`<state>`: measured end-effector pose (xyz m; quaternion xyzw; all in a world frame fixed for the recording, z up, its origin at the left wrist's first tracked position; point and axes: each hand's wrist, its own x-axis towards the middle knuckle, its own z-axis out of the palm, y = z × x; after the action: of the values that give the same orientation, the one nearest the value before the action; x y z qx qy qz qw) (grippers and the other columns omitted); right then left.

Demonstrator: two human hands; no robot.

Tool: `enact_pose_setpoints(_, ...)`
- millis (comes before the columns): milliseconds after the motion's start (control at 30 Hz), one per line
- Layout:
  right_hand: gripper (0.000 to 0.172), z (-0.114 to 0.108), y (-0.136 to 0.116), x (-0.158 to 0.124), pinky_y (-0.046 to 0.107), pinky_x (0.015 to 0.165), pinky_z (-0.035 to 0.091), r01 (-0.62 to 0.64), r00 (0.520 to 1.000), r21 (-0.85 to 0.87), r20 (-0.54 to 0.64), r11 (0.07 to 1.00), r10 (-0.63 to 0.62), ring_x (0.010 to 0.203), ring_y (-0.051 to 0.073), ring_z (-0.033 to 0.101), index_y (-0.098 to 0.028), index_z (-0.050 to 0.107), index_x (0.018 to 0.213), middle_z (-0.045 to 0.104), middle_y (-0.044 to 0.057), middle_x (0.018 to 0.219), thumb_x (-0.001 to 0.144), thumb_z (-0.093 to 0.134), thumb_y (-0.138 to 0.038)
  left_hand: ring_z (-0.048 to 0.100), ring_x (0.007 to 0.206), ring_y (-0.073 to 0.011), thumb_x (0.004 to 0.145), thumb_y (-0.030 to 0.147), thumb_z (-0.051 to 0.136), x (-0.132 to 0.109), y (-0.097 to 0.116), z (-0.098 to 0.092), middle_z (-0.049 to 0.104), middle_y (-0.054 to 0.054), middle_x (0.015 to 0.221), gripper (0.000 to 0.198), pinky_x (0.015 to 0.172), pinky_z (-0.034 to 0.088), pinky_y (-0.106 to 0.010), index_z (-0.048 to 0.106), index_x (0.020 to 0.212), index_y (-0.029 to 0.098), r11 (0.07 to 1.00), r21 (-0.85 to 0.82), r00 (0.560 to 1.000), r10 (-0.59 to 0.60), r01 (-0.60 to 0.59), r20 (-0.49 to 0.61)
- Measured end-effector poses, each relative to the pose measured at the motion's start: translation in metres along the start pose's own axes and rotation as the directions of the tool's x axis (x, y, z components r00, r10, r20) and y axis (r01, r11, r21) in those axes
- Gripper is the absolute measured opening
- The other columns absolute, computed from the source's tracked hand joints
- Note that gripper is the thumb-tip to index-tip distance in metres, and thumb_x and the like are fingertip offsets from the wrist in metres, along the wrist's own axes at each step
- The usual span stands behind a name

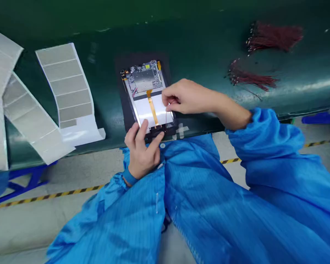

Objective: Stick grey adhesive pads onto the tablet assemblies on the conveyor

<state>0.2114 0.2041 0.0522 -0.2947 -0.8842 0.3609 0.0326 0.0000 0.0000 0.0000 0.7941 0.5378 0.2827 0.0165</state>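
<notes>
An opened tablet (144,99) lies on a dark mat (121,69) on the green belt, its circuit board at the far end and a white panel with an orange flex strip (152,108) nearer me. My left hand (141,148) rests on the tablet's near edge, fingers pressed against it. My right hand (181,97) hovers over the tablet's right side, its fingertips pinched on a thin wire that runs down to the board's lower right corner.
Strips of grey adhesive pads on white backing (67,86) lie on the belt to the left. Two bundles of dark red wires (272,36) lie at the far right. Below the belt's edge are a grey floor and a yellow-black striped line (57,193).
</notes>
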Motion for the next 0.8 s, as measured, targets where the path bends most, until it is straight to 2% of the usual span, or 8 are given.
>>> enact_pose_setpoints(167, 0.007, -0.009, 0.017, 0.024, 0.032, 0.069, 0.035, -0.056, 0.982, -0.042, -0.18, 0.998, 0.047, 0.077, 0.019, 0.058, -0.024, 0.064, 0.086, 0.068, 0.001, 0.081, 0.089, 0.071, -0.024, 0.032, 0.155, -0.0399, 0.089, 0.015, 0.068, -0.001, -0.01, -0.018, 0.029, -0.004, 0.174, 0.038, 0.125, 0.033, -0.064, 0.074, 0.125, 0.025, 0.994, -0.01, 0.994, -0.107, 0.107, -0.01)
enact_pose_setpoints(300, 0.004, -0.008, 0.037, 0.025, 0.037, 0.067, 0.039, -0.171, 0.847, -0.056, -0.518, 0.984, 0.118, 0.081, 0.024, 0.059, -0.031, 0.063, 0.094, 0.071, 0.004, 0.089, 0.093, 0.067, -0.031, 0.039, 0.15, -0.0412, 0.088, 0.021, 0.071, -0.009, -0.055, -0.05, 0.04, -0.01, 0.166, 0.037, 0.121, 0.035, -0.066, 0.075, 0.125, 0.022, 0.983, 0.122, 0.984, -0.119, 0.135, -0.133)
enact_pose_setpoints(367, 0.006, -0.006, 0.044, 0.017, 0.037, 0.066, 0.041, -0.175, 0.786, -0.017, -0.605, 0.984, 0.129, 0.078, 0.022, 0.058, -0.031, 0.063, 0.095, 0.07, 0.004, 0.088, 0.096, 0.066, -0.037, 0.043, 0.146, -0.0433, 0.086, 0.032, 0.072, -0.017, -0.085, -0.067, 0.042, -0.015, 0.163, 0.045, 0.117, 0.038, -0.068, 0.072, 0.129, 0.018, 0.942, 0.24, 0.959, -0.184, 0.235, -0.217)
enact_pose_setpoints(433, 0.015, -0.003, 0.045, 0.004, 0.035, 0.065, 0.042, -0.147, 0.757, 0.03, -0.64, 0.989, 0.132, 0.073, 0.018, 0.055, -0.029, 0.062, 0.091, 0.066, 0.003, 0.084, 0.098, 0.065, -0.042, 0.045, 0.144, -0.0482, 0.089, 0.047, 0.069, -0.024, -0.11, -0.08, 0.046, -0.021, 0.158, 0.062, 0.113, 0.039, -0.073, 0.06, 0.141, 0.014, 0.856, 0.287, 0.902, -0.4, 0.43, -0.16)
enact_pose_setpoints(500, 0.023, 0.001, 0.04, -0.009, 0.033, 0.065, 0.043, -0.118, 0.738, 0.079, -0.66, 0.99, 0.14, 0.068, 0.014, 0.052, -0.028, 0.061, 0.087, 0.063, 0.002, 0.081, 0.1, 0.065, -0.046, 0.044, 0.145, -0.0536, 0.093, 0.06, 0.064, -0.027, -0.124, -0.087, 0.051, -0.024, 0.151, 0.076, 0.112, 0.037, -0.078, 0.047, 0.15, 0.012, 0.735, 0.292, 0.772, -0.635, 0.612, -0.019)
enact_pose_setpoints(567, 0.026, 0.005, 0.029, -0.02, 0.032, 0.065, 0.043, -0.105, 0.709, 0.126, -0.686, 0.986, 0.164, 0.066, 0.012, 0.05, -0.026, 0.061, 0.087, 0.061, 0.001, 0.08, 0.101, 0.064, -0.048, 0.042, 0.147, -0.0556, 0.091, 0.069, 0.065, -0.026, -0.129, -0.088, 0.053, -0.023, 0.148, 0.087, 0.113, 0.036, -0.077, 0.039, 0.155, 0.014, 0.65, 0.266, 0.655, -0.752, 0.712, 0.082)
enact_pose_setpoints(700, 0.025, 0.015, -0.005, -0.027, 0.032, 0.067, 0.048, -0.082, 0.667, 0.195, -0.718, 0.977, 0.2, 0.072, 0.014, 0.055, -0.026, 0.062, 0.093, 0.059, 0.001, 0.081, 0.104, 0.06, -0.047, 0.056, 0.136, -0.0444, 0.074, 0.067, 0.086, -0.022, -0.139, -0.087, 0.054, -0.014, 0.144, 0.106, 0.11, 0.046, -0.065, 0.036, 0.157, 0.023, 0.595, 0.05, 0.592, -0.803, 0.802, 0.06)
enact_pose_setpoints(800, 0.02, 0.032, -0.04, -0.013, 0.033, 0.074, 0.052, 0.004, 0.717, 0.217, -0.681, 0.976, 0.149, 0.079, 0.016, 0.058, -0.024, 0.062, 0.096, 0.061, 0.001, 0.085, 0.106, 0.054, -0.039, 0.064, 0.111, -0.0297, 0.059, 0.056, 0.099, -0.023, -0.151, -0.089, 0.06, -0.004, 0.113, 0.108, 0.105, 0.05, -0.056, 0.046, 0.148, 0.024, 0.54, -0.173, 0.539, -0.84, 0.824, -0.061)
